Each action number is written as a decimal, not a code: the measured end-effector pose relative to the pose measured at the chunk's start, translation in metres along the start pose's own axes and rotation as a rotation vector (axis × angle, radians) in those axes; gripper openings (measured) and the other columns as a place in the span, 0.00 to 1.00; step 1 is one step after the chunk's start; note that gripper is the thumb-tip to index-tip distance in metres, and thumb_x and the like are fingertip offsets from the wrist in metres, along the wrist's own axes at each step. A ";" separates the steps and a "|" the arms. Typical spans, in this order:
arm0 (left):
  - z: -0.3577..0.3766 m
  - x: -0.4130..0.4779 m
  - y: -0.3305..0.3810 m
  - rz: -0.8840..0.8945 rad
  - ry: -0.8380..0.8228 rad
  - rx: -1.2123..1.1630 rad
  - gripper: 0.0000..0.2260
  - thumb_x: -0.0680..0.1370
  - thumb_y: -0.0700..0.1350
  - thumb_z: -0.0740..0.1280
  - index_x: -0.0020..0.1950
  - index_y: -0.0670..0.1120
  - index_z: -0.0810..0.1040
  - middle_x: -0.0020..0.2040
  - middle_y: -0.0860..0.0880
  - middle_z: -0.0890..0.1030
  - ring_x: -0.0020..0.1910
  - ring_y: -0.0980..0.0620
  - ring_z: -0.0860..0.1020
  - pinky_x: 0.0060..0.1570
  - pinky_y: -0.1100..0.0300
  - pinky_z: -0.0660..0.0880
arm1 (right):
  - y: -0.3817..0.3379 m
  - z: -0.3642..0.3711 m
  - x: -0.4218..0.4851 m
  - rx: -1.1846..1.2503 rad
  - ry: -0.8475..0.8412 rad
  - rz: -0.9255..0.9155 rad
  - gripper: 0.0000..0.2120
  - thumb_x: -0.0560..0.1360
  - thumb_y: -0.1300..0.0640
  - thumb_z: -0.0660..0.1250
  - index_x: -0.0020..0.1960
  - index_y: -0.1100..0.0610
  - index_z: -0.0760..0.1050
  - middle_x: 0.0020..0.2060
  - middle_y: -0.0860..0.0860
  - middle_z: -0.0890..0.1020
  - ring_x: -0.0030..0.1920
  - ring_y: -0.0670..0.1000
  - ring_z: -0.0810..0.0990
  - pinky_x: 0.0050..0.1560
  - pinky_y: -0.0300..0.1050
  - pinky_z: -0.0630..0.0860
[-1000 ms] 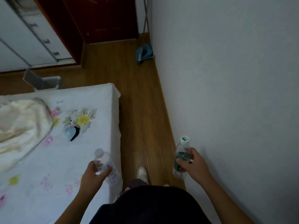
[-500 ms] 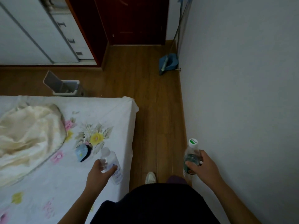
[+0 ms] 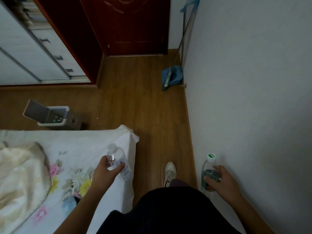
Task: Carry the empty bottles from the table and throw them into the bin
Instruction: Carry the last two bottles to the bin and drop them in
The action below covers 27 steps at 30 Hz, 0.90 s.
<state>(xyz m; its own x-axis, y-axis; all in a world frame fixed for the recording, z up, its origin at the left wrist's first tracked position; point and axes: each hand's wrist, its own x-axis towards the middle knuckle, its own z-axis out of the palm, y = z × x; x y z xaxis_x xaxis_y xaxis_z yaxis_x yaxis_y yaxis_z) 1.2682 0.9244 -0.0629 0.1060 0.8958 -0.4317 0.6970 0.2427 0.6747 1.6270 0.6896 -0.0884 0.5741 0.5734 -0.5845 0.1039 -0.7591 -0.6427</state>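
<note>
While both hands stay wrapped, the left hand around a clear bottle over the bed and the right hand around a green-labelled bottle, a long toss could miss the open-lidded bin beyond the bed's corner.

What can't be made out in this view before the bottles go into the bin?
- Bin: its base is hidden behind the bed; contents too dark and small to identify.
- Bottle in the left hand: label print on the bottle too blurred to read.
- Bottle in the right hand: fingers cover the middle of the green-capped bottle; whether it is empty is unclear.
- Broom: top cut off by the frame edge.
</note>
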 end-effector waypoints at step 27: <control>-0.079 0.375 0.144 -0.176 -0.027 -0.129 0.26 0.69 0.56 0.79 0.63 0.48 0.77 0.54 0.49 0.85 0.53 0.47 0.85 0.55 0.43 0.81 | -0.399 0.029 0.358 -0.167 -0.134 -0.217 0.23 0.69 0.48 0.78 0.59 0.46 0.72 0.53 0.45 0.82 0.54 0.49 0.81 0.53 0.47 0.77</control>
<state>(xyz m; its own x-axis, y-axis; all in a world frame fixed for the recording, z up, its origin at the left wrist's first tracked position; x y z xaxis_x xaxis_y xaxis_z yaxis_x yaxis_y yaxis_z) 1.3525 1.3250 -0.0800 0.0112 0.8255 -0.5642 0.6103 0.4414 0.6578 1.7679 1.2070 -0.0552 0.4128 0.7549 -0.5097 0.3508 -0.6482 -0.6759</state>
